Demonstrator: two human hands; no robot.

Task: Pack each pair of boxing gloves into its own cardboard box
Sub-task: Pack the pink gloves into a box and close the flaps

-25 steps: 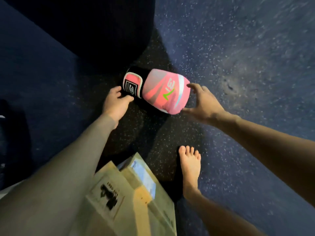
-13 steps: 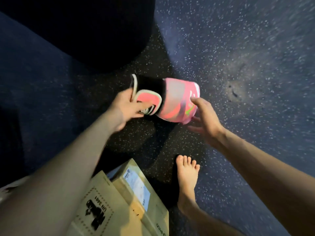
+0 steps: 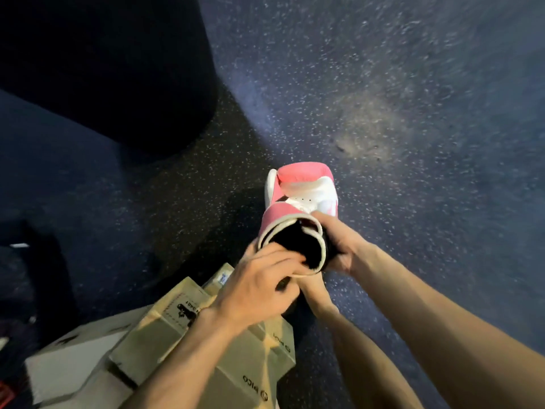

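Observation:
A pink and white boxing glove (image 3: 300, 196) is held off the speckled floor, its black-lined cuff turned toward me. My left hand (image 3: 259, 287) grips the near rim of the cuff, with fingers at the opening. My right hand (image 3: 339, 246) holds the cuff from the right side. A closed brown cardboard box (image 3: 224, 358) with black print lies on the floor just below my left forearm, close to the glove. Only one glove is in view.
A second, paler cardboard box (image 3: 70, 361) lies at the lower left beside the brown one. A large dark round object (image 3: 112, 63) fills the upper left. Dark speckled rubber floor (image 3: 413, 113) stretches to the right. My bare leg (image 3: 354, 349) shows below the hands.
The glove was lifted from the floor and turned so its cuff faces me. Both hands moved from its ends onto the cuff and came nearer, above the box.

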